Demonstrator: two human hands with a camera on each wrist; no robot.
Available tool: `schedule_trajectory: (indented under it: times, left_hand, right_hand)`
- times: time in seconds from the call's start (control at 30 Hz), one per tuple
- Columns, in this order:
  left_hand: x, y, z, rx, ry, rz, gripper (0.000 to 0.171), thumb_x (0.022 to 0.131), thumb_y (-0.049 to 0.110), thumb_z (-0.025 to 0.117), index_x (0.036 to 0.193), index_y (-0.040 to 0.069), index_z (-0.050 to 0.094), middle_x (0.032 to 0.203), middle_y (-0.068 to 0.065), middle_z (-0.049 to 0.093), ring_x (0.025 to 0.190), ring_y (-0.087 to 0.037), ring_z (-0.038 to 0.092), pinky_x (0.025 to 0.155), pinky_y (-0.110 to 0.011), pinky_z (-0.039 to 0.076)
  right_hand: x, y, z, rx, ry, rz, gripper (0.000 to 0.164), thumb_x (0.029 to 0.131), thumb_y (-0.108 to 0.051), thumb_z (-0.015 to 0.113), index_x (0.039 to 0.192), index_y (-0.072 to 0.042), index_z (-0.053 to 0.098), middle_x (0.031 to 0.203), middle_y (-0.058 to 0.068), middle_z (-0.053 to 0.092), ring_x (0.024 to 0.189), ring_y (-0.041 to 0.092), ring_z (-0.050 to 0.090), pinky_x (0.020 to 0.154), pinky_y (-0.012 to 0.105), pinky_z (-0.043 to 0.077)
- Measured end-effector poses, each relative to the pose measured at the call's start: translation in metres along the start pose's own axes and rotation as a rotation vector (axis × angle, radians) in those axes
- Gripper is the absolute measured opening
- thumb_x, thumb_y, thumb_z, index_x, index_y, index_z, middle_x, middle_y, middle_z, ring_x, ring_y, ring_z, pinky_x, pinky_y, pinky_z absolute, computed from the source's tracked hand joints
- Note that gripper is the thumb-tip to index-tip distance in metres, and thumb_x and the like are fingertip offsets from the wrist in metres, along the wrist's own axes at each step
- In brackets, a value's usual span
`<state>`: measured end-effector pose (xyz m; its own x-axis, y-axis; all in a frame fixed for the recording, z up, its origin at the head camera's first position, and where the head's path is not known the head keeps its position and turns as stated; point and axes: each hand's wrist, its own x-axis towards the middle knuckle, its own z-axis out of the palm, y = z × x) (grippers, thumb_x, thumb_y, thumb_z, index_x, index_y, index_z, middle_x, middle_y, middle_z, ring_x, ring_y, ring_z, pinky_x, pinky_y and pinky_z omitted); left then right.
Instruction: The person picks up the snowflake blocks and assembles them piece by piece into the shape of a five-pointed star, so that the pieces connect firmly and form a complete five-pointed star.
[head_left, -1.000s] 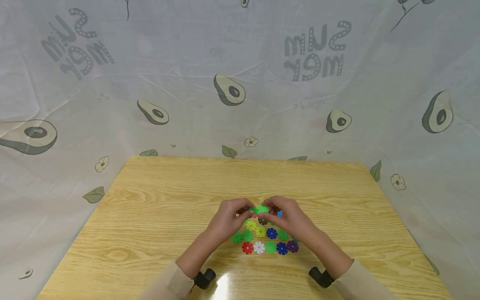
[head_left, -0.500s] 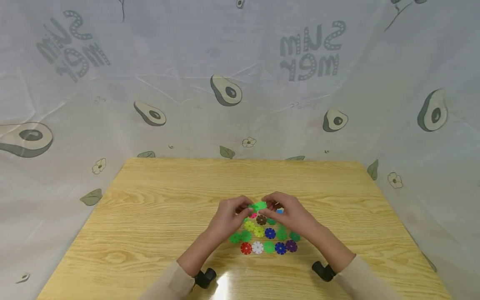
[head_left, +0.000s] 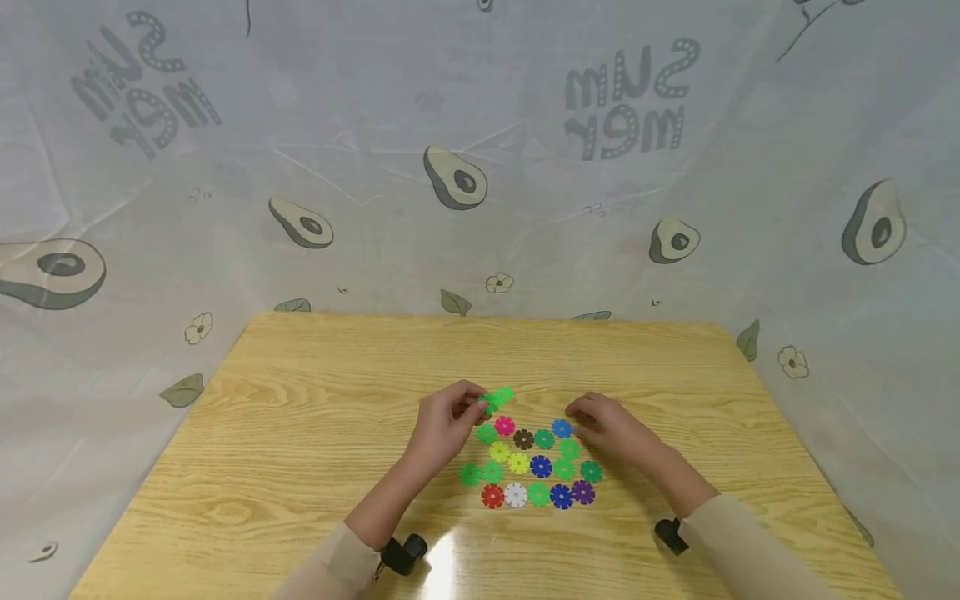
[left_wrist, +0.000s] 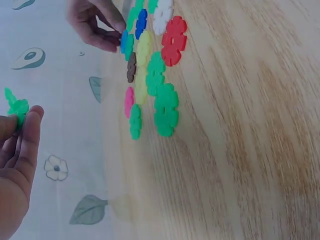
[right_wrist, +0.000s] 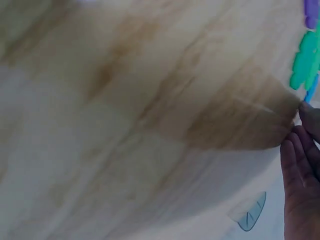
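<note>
Two beige sleeves (head_left: pixel 330 562), nearest; a black wrist camera (head_left: pixel 405 554) is worn at each wrist. Front row of notched discs, laid flat on a wood-grain table (head_left: pixel 360 358), left to right: red disc (head_left: pixel 492 497), white disc (head_left: pixel 516 495), light green disc (head_left: pixel 538 494), dark blue disc (head_left: pixel 562 497), purple disc (head_left: pixel 583 492). Behind these: two green discs (head_left: pixel 470 474) side by side, yellow disc (head_left: pixel 518 463), second dark blue disc (head_left: pixel 541 466), green disc (head_left: pixel 563 468), teal disc (head_left: pixel 591 471). Beyond: second yellow disc (head_left: pixel 498 451), left; bright green disc (head_left: pixel 569 448), right. Farthest band: green, pink disc (head_left: pixel 504 426), brown disc (head_left: pixel 523 439), teal, light blue disc (head_left: pixel 562 428). Right hand (head_left: pixel 611 425): fingers and thumb loosely bent, nothing seen held; tips placed just beside the light blue disc, contact not discernible. Left hand (head_left: pixel 444 423): a green disc cluster (head_left: pixel 501 397) is pinched between thumb and fingers, raised above the table's surface beyond the laid discs; its piece count cannot be told. At the back, a pale cloth (head_left: pixel 375 125), printed with avocados, leaves, flowers and reversed "Summer" lettering, is hung.
</note>
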<state>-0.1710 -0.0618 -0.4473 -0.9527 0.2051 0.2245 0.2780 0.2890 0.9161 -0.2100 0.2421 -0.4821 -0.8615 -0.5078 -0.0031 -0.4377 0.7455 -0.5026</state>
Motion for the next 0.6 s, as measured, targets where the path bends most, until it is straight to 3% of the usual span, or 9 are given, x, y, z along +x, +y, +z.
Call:
schedule_trajectory:
  times: [0.23,0.6]
  left_hand:
    - [0.0030,0.0002,0.0020,-0.112,-0.013,-0.042,0.014,0.102,0.000,0.063,0.113,-0.006,0.069,0.095,-0.023,0.074,0.092,-0.048,0.075,0.082,-0.049,0.064]
    - [0.0034,0.0001,0.0026,-0.158,-0.010,-0.080,0.015,0.102,-0.001,0.062,0.115,-0.008,0.068,0.095,-0.026,0.075,0.090,-0.044,0.077,0.078,-0.040,0.066]
  right_hand:
    - [0.0030,0.0028,0.0039,-0.066,-0.031,-0.073,0.029,0.098,-0.010,0.073,0.124,0.003,0.069,0.115,0.013,0.069,0.108,0.032,0.067,0.095,0.050,0.058]
    - [0.0058,-0.0037,0.0092,-0.075,-0.026,-0.134,0.026,0.098,-0.014,0.074,0.119,0.001,0.072,0.112,0.011,0.069,0.105,0.029,0.067,0.094,0.046,0.059]
